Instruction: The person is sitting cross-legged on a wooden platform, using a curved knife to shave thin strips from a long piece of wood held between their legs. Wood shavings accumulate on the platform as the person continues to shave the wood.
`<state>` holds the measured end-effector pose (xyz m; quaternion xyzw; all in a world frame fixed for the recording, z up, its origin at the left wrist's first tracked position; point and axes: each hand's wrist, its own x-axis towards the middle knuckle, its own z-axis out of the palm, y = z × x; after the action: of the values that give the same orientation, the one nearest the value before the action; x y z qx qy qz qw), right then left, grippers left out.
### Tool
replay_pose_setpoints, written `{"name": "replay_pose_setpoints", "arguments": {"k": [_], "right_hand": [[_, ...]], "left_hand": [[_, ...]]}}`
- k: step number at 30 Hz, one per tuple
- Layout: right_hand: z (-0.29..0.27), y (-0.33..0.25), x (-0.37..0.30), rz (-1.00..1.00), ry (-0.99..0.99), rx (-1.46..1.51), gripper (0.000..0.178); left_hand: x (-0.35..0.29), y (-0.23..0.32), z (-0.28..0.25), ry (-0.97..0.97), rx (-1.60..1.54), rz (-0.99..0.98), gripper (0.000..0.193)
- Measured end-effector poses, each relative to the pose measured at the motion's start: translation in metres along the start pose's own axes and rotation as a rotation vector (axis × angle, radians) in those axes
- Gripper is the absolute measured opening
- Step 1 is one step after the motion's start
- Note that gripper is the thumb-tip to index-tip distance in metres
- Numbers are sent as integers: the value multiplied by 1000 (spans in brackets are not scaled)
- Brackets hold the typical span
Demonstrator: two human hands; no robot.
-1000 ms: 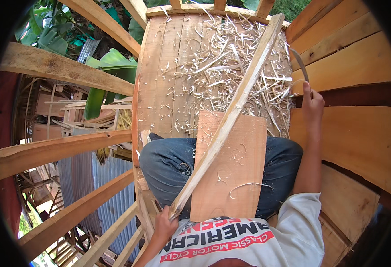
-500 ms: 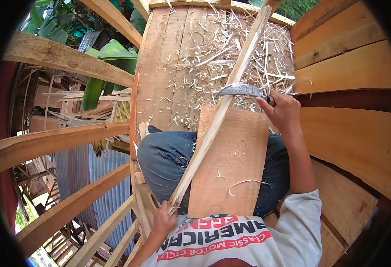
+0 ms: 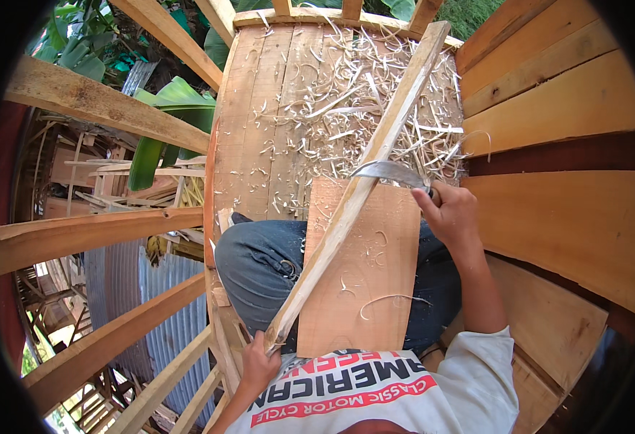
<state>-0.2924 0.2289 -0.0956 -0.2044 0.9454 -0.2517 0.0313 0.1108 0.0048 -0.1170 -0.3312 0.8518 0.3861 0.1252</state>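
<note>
A long pale wooden strip slants from my lap up and away to the right. Its near end is gripped in my left hand, beside my left thigh. My right hand is closed around the handle of a curved knife. The blade lies across the strip around its middle, with the tip pointing left. Under the strip, a flat rectangular board rests over my lap, with a few thin shavings on it.
Curled wood shavings cover much of the plank floor ahead. A slatted wooden railing runs along the left, with corrugated metal sheets beyond it. On the right stands a plank wall.
My right hand has drawn the knife nearer to me along the strip. The view has shifted slightly, while my left hand keeps its hold on the near end.
</note>
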Motion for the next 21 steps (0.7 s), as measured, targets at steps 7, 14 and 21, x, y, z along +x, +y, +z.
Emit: {"name": "replay_pose_setpoints", "arguments": {"k": [7,14,21], "right_hand": [[19,4,31,-145,60,-207,56],[42,0,58,-146,107,-278,61],[29,60,86,494,171,-81,70]], "left_hand": [[-6,6,3,32,27,-12,24],[-7,14,13,75,101,-72,28],[-11,9,21,97,114,-75,35]]}}
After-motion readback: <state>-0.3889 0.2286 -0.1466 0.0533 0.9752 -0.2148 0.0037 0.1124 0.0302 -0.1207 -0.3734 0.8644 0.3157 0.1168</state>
